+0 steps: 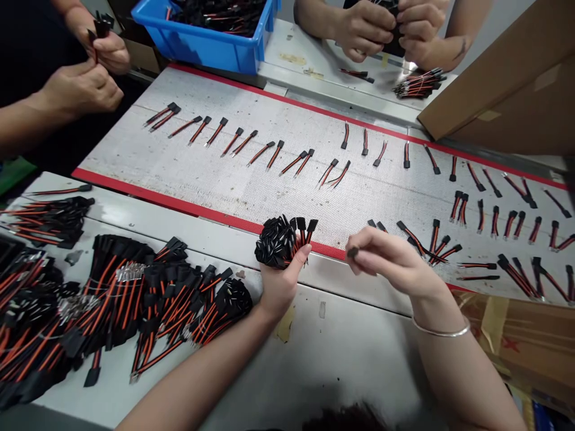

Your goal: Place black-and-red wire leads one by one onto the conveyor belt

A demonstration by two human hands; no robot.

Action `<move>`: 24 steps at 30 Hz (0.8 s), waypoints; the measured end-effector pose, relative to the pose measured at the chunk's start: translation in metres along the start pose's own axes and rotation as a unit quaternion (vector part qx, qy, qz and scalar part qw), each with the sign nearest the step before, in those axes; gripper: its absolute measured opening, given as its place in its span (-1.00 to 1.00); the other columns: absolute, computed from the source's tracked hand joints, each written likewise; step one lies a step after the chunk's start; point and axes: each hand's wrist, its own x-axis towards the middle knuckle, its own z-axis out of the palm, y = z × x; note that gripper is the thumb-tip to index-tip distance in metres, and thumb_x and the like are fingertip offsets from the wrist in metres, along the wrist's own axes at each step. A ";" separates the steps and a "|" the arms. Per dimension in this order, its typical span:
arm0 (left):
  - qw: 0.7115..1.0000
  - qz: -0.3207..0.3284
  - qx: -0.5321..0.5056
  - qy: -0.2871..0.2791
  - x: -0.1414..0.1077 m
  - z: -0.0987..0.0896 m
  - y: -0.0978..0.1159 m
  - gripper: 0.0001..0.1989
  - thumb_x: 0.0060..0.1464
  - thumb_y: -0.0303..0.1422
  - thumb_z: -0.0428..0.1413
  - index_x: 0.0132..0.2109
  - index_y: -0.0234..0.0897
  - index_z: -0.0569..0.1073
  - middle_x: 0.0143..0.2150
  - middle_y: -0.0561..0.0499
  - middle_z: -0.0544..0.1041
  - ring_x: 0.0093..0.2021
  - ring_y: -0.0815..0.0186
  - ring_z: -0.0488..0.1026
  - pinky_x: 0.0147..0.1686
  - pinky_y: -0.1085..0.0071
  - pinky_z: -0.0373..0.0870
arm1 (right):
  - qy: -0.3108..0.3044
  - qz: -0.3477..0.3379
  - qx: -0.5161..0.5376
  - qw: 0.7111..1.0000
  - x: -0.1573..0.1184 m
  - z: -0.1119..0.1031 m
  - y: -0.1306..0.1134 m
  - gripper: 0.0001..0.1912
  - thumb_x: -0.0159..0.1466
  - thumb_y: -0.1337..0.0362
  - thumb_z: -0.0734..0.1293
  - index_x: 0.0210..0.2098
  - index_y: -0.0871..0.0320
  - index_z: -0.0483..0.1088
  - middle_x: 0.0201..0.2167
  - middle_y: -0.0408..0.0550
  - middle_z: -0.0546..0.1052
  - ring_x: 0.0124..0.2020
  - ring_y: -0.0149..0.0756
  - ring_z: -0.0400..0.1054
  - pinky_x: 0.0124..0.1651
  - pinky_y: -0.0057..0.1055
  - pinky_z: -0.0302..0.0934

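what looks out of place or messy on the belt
Near the right hand, a few wire leads lie crossed over one another, which looks untidy beside the spaced-out row farther left on the belt.

Bundled connectors (275, 241): plastic, slight gloss. Belt (269, 194): matt, finely textured. Counter (350, 359): smooth, satin. Bin (204, 51): smooth plastic. Carton (516, 99): matt cardboard. Bangle (442, 333): polished metal.

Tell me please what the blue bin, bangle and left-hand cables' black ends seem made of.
Blue bin: probably moulded plastic, semi-glossy, evenly coloured with soft highlights. Bangle: likely polished metal, silvery with bright reflections. Black ends: perhaps plastic, shiny at their edges; exact type unclear.
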 end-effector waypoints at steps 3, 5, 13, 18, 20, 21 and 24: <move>1.000 -0.020 -0.014 -0.004 0.000 0.000 0.001 -0.87 -0.03 -0.35 0.37 -0.27 -0.22 0.66 -0.25 0.00 0.69 -0.21 0.22 0.63 -0.02 0.28 0.56 | 0.094 0.122 -0.142 0.978 0.010 -0.008 0.021 -0.75 0.44 0.14 0.25 -0.29 0.16 0.41 -0.40 -0.05 0.51 -0.47 -0.37 0.32 -0.39 -0.36 0.26; 1.000 -0.028 -0.012 -0.009 0.000 -0.001 0.003 -0.88 -0.03 -0.35 0.36 -0.27 -0.23 0.66 -0.27 -0.01 0.69 -0.23 0.20 0.63 -0.06 0.27 0.58 | 0.187 0.130 -0.249 0.941 0.015 -0.007 0.030 -0.79 0.38 0.18 0.30 -0.27 0.18 0.47 -0.19 0.09 0.56 -0.22 -0.20 0.45 -0.12 -0.17 0.35; 0.992 0.003 0.100 -0.083 0.000 -0.009 0.009 -0.84 -0.03 -0.23 0.36 -0.30 -0.19 0.66 -0.28 0.00 0.71 -0.17 0.12 0.65 0.10 0.13 0.53 | 0.173 0.008 -0.112 0.979 0.017 0.037 0.002 -0.85 0.29 0.22 0.46 -0.19 0.15 0.54 -0.25 0.00 0.61 -0.25 -0.27 0.48 -0.21 -0.29 0.42; 0.982 0.035 0.142 -0.117 0.001 -0.011 0.009 -0.83 0.06 -0.20 0.31 -0.27 -0.18 0.66 -0.25 0.01 0.71 -0.12 0.12 0.64 0.19 0.12 0.46 | 0.179 -0.046 -0.155 0.970 0.018 0.048 -0.001 -0.95 0.33 0.38 0.39 -0.27 0.17 0.54 -0.33 -0.02 0.59 -0.32 -0.34 0.47 -0.26 -0.34 0.39; 0.984 0.036 0.137 -0.112 0.001 -0.009 0.010 -0.85 0.06 -0.21 0.30 -0.30 -0.18 0.65 -0.28 0.02 0.70 -0.17 0.14 0.64 0.13 0.15 0.51 | 0.181 -0.047 -0.159 0.969 0.018 0.048 0.001 -0.95 0.32 0.37 0.40 -0.29 0.16 0.52 -0.35 -0.03 0.58 -0.33 -0.33 0.46 -0.27 -0.33 0.37; 0.985 0.035 0.133 -0.106 0.001 -0.008 0.011 -0.86 0.05 -0.22 0.30 -0.31 -0.18 0.65 -0.30 0.03 0.70 -0.20 0.15 0.65 0.09 0.16 0.54 | 0.176 -0.041 -0.148 0.972 0.018 0.048 0.002 -0.95 0.32 0.35 0.41 -0.30 0.15 0.51 -0.35 -0.04 0.58 -0.32 -0.32 0.46 -0.26 -0.32 0.37; 0.989 0.023 0.118 -0.081 0.000 -0.005 0.016 -0.86 -0.01 -0.24 0.34 -0.35 -0.21 0.64 -0.32 0.01 0.70 -0.25 0.14 0.66 -0.02 0.17 0.60 | 0.188 0.000 -0.027 0.982 0.019 0.043 0.007 -0.92 0.34 0.25 0.38 -0.26 0.12 0.44 -0.29 -0.05 0.58 -0.25 -0.28 0.50 -0.17 -0.27 0.42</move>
